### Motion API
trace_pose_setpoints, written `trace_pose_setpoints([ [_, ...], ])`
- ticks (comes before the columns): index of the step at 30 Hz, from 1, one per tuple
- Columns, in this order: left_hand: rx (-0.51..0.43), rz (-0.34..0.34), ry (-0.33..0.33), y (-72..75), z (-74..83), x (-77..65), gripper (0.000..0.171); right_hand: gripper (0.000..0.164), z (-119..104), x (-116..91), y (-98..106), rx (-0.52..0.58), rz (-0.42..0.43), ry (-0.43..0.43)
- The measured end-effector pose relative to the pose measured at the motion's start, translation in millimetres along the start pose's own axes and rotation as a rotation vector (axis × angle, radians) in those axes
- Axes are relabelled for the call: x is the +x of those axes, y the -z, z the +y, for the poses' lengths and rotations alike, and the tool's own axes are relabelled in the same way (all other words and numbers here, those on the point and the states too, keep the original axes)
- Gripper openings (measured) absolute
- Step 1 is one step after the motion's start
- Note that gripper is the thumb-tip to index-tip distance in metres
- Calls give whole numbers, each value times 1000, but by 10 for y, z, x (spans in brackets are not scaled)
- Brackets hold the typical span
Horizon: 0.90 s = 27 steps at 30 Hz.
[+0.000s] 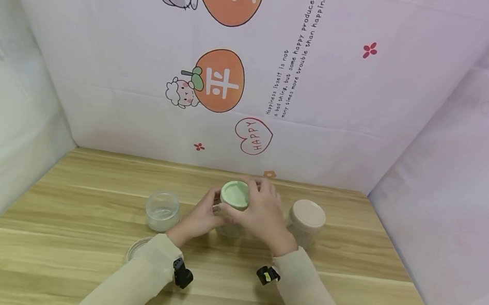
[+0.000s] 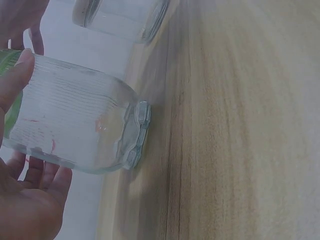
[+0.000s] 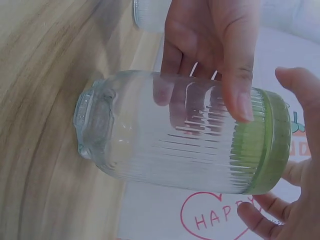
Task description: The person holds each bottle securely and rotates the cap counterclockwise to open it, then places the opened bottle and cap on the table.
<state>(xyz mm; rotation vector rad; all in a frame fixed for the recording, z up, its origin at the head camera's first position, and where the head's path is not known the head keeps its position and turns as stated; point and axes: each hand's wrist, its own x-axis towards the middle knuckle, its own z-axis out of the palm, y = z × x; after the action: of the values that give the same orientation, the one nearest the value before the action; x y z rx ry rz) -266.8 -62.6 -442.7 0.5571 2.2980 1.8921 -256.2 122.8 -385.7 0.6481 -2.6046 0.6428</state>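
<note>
A clear ribbed glass jar (image 3: 165,140) with a green lid (image 1: 236,194) stands upright on the wooden table, between both hands. My left hand (image 1: 204,215) grips its side below the lid. The thumb lies on the near glass and the fingers curve behind it. Around the lid spreads my right hand (image 1: 264,211). In the right wrist view, small gaps show between the lid and that hand's thumb and lower fingertips. The lid sits on the jar's mouth; whether it is tight, I cannot tell. No contents can be made out through the glass.
Right of the hands stands another clear jar with a beige lid (image 1: 308,213). A short, lidless clear jar (image 1: 162,212) is on the left. A round clear lid (image 1: 135,247) lies partly under the left sleeve. Printed white cloth (image 1: 319,152) encloses the table's back and sides.
</note>
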Motion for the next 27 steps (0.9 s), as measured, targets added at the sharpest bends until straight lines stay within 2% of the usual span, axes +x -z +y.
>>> trace_pose_setpoints([
  [4,-2,5,-15,-4,-11,1,77,81,-17,-7,-5,-49,1,-15],
  [15,28,12,-21,-8,19,-24,79,76,-8,3,32,-16,-68,-36],
  [27,41,-2,-19,-7,40,-19,79,66,55,4,90,181,-141,10],
])
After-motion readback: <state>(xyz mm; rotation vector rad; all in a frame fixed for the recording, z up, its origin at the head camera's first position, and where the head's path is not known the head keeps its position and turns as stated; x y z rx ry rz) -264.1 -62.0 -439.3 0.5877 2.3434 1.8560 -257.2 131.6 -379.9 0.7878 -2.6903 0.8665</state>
